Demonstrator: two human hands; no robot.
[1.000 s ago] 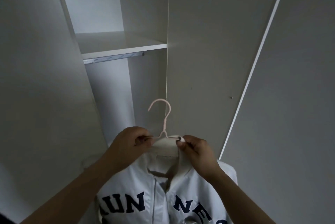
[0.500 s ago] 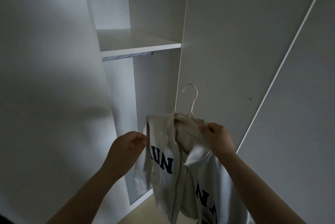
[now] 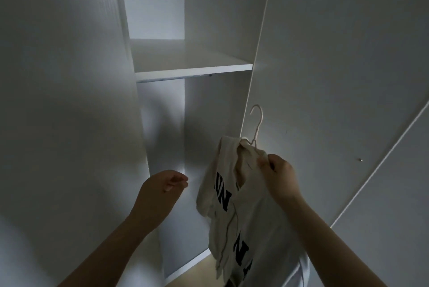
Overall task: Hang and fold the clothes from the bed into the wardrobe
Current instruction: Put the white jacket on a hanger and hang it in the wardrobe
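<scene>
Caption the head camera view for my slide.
Right hand holds a white shirt on a pink hanger at the wardrobe; left hand empty.

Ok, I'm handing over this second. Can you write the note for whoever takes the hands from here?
Left hand: free, holds nothing, just left of the jacket.
Right hand: grips the jacket at its shoulder over the hanger; the hook is up and free.
Done: jacket is on the hanger, at the open wardrobe.
Left: hook it on the rail under the shelf. Other clothes are out of view.
</scene>
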